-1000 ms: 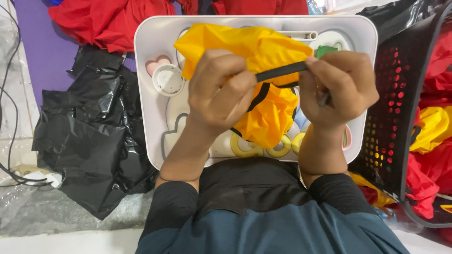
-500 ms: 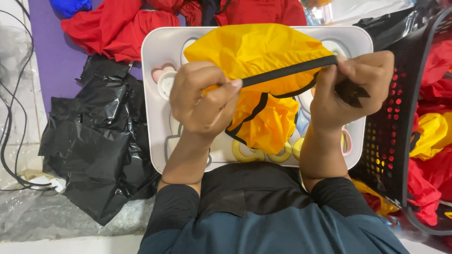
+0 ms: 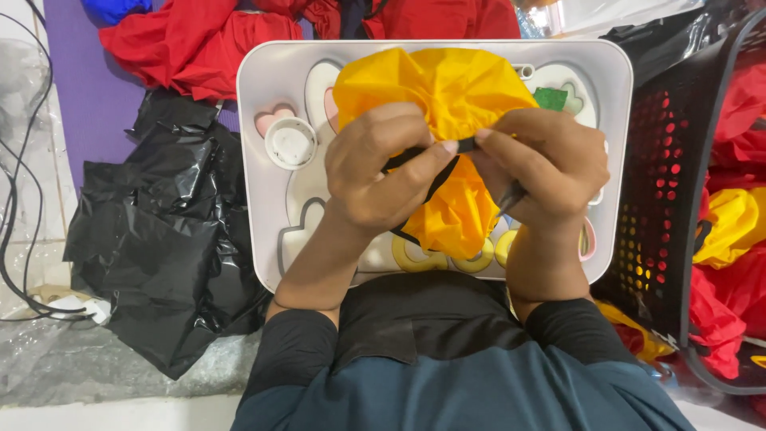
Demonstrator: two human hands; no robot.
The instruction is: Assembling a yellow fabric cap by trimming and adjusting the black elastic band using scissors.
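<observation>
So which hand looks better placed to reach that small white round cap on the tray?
Probably the left hand: the small white round cap lies just beside it, while the right hand sits across the yellow fabric.

black plastic bag (image 3: 159,255) | red cloth pile (image 3: 207,40) | black perforated basket (image 3: 670,183) | purple mat (image 3: 88,96)

Person wore dark teal top | black sleeves ended near elbows | black chest panel, possibly an apron | forearms bare

Both hands (image 3: 467,172) pinching yellow cloth (image 3: 447,104), white tray (image 3: 271,191) beneath
</observation>
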